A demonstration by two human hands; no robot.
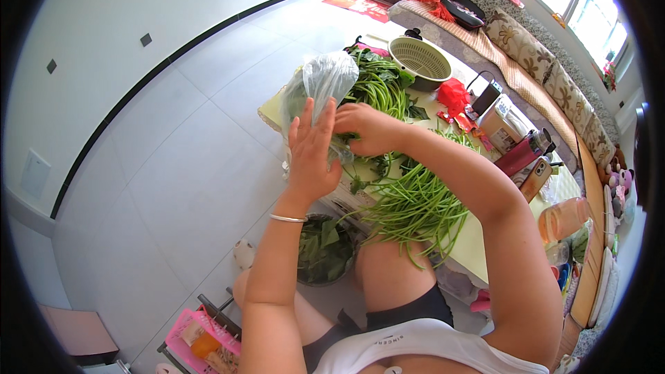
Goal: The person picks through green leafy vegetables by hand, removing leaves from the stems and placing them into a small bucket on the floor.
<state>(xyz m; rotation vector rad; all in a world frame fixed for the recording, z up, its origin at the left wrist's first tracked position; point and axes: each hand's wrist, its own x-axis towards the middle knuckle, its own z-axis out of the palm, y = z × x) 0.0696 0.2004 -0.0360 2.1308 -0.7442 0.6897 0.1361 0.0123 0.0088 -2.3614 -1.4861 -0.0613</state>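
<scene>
Clear plastic bag [325, 83] of leafy greens, raised above the near-left corner of the desk [478, 235]; long axis roughly upright, rounded closed end pointing up and away, mouth pointing down toward the hands. Left hand [310, 156] laid flat against the near face of the bag, fingers [312, 121] spread wide and extended, palm pressing rather than gripping. Right hand [367, 128] at the bag's lower right edge, fingers curled inward at the mouth; whether pinching film or stems, cannot tell.

Judged best handling: film steadied with the flat left palm, contents drawn out along the bag's axis and not across it, leaves kept over the desk.

Just beyond the bag, leafy greens [377, 79] heaped on the desk; nearer the body, a sheaf of long beans [415, 208], pods running from the desk centre toward its near edge and overhanging it. Round colander [419, 61] at the far end. Red bag [454, 93], small carton [502, 125], flask [526, 152] and phone [537, 176] along the right side. Below the desk edge, between the knees, a bowl of picked leaves [324, 249]; pink basket [201, 336] on the floor at lower left.
</scene>
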